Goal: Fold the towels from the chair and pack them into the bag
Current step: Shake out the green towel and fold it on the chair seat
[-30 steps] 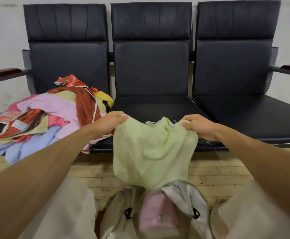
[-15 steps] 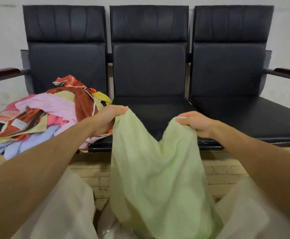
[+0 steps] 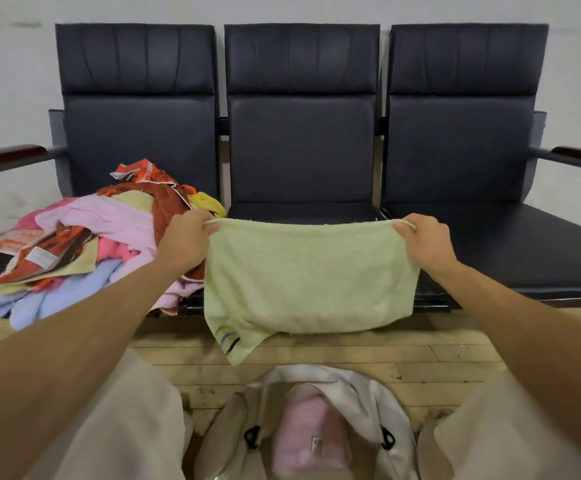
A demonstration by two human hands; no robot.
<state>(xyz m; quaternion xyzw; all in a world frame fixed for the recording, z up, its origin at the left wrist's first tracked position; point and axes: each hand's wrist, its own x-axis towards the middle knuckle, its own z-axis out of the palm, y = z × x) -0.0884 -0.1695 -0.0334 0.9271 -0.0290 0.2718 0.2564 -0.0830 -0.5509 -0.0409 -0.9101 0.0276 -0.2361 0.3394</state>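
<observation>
A light green towel (image 3: 310, 275) hangs stretched flat in front of the middle black seat (image 3: 303, 211). My left hand (image 3: 187, 239) pinches its top left corner and my right hand (image 3: 424, 239) pinches its top right corner. One lower corner with a small striped mark droops at the bottom left. Below it, between my knees, a white bag (image 3: 361, 396) stands open on the floor with a folded pink towel (image 3: 310, 434) inside. A heap of loose towels (image 3: 85, 244), pink, blue, yellow, rust and orange, lies on the left seat.
Three joined black chairs stand against a white wall, with wooden armrests (image 3: 8, 157) at both ends. The right seat (image 3: 510, 244) is bare. Wooden floorboards (image 3: 420, 351) run between the chairs and the bag.
My hands have moved apart and pulled the green towel taut. It hung long and sagging over the bag half a second ago; now it hangs shorter and flat, and the bag shows again.
</observation>
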